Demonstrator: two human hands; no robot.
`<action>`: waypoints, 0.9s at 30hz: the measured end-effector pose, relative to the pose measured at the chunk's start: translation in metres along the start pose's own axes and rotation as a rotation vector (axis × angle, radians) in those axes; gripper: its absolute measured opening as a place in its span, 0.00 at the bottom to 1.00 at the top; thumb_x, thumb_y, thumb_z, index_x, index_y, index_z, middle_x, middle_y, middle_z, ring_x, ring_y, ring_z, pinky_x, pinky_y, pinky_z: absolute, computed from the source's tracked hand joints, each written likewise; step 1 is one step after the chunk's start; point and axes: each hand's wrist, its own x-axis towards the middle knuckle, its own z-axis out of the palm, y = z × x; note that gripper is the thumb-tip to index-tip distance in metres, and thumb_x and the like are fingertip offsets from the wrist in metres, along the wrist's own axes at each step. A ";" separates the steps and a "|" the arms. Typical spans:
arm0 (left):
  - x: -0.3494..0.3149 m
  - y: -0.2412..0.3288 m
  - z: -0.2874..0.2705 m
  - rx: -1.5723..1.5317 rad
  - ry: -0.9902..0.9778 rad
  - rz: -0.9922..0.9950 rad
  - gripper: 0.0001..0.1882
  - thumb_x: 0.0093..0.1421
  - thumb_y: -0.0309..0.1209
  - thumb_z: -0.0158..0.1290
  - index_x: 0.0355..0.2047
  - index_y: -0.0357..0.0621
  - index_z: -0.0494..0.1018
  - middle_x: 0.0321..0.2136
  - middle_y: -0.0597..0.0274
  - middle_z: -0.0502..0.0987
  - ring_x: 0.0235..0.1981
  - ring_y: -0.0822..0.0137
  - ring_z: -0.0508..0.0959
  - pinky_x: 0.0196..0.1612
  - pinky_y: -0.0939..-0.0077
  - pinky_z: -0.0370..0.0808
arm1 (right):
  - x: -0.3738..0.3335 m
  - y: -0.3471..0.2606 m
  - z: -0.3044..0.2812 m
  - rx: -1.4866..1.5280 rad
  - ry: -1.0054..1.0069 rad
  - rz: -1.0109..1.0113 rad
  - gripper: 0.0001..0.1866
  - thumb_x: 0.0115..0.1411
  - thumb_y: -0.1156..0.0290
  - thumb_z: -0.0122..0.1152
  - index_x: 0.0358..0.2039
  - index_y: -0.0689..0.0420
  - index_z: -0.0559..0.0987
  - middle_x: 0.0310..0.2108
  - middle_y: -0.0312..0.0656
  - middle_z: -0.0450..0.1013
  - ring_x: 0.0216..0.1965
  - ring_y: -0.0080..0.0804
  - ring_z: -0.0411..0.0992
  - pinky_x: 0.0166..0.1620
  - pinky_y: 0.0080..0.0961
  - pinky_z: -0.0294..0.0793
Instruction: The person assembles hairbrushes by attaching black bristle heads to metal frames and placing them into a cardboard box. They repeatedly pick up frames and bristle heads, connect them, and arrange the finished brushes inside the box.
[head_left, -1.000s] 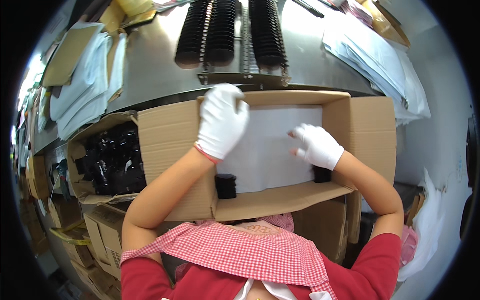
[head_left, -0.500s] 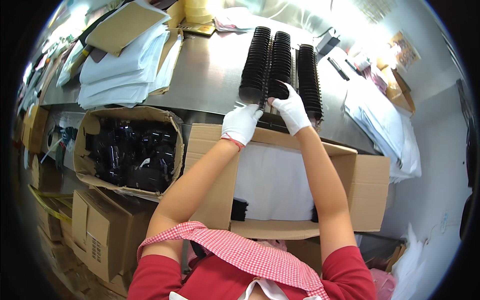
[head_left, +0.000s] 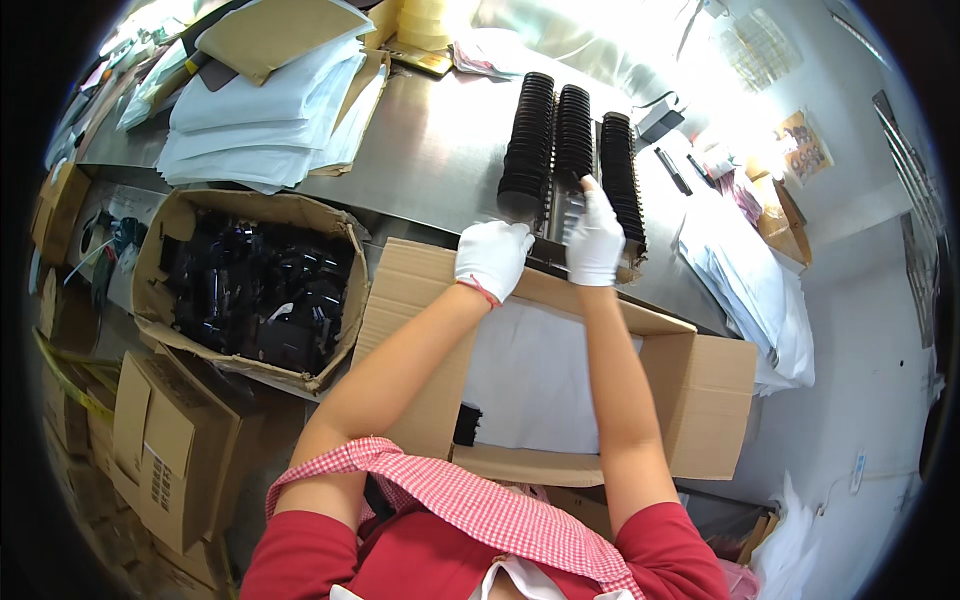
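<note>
A metal rack point(head_left: 548, 222) on the steel table holds black discs on edge in a left row point(head_left: 527, 140), a middle row point(head_left: 573, 130) and a right row point(head_left: 620, 170). My left hand point(head_left: 492, 258), in a white glove, is at the rack's near edge below the left row, fingers curled together; what they grip, if anything, is hidden. Over the near end of the middle row is my gloved right hand point(head_left: 597, 238), one finger reaching to the nearest discs and the others smeared by motion. Bare pale slots show beside it.
Below the rack stands an open carton point(head_left: 700, 400) lined with white sheet. To its left is a box point(head_left: 150, 290) of glossy black pieces. Stacked white paper packets point(head_left: 245, 125) lie at the table's left; bagged sheets point(head_left: 745, 290) hang over its right edge. Folded cartons point(head_left: 160, 450) stand lower left.
My right hand has drawn back toward me from the near end of the middle row, where slots now show bare. My left hand stays by the rack's near edge. The view has shifted slightly.
</note>
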 end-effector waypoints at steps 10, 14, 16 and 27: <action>-0.024 0.089 -0.051 -2.093 0.055 -1.092 0.08 0.68 0.35 0.53 0.45 0.53 0.69 0.40 0.68 0.75 0.43 0.70 0.77 0.46 0.67 0.77 | 0.009 -0.031 -0.083 0.551 -0.797 -0.005 0.24 0.59 0.66 0.63 0.55 0.62 0.76 0.61 0.51 0.70 0.63 0.45 0.67 0.66 0.38 0.62; -0.010 0.070 -0.021 -1.399 -0.170 -0.736 0.07 0.65 0.30 0.54 0.38 0.46 0.67 0.32 0.63 0.75 0.32 0.70 0.78 0.37 0.71 0.78 | 0.036 0.032 -0.016 0.525 -0.406 0.557 0.37 0.59 0.65 0.66 0.64 0.67 0.64 0.66 0.53 0.62 0.66 0.40 0.62 0.67 0.33 0.61; -0.002 0.064 0.001 -0.860 -0.112 -0.417 0.11 0.63 0.32 0.54 0.41 0.39 0.69 0.35 0.52 0.78 0.37 0.59 0.80 0.44 0.65 0.78 | 0.055 0.039 0.009 0.724 -0.494 0.721 0.45 0.54 0.70 0.70 0.67 0.69 0.56 0.66 0.59 0.58 0.66 0.42 0.60 0.66 0.32 0.61; -0.002 0.085 0.030 -0.002 -0.284 -0.207 0.10 0.62 0.27 0.51 0.42 0.41 0.75 0.42 0.53 0.75 0.44 0.55 0.80 0.40 0.62 0.82 | 0.043 0.018 0.035 0.569 -0.428 0.308 0.28 0.58 0.83 0.59 0.61 0.56 0.74 0.47 0.42 0.78 0.43 0.27 0.75 0.50 0.23 0.75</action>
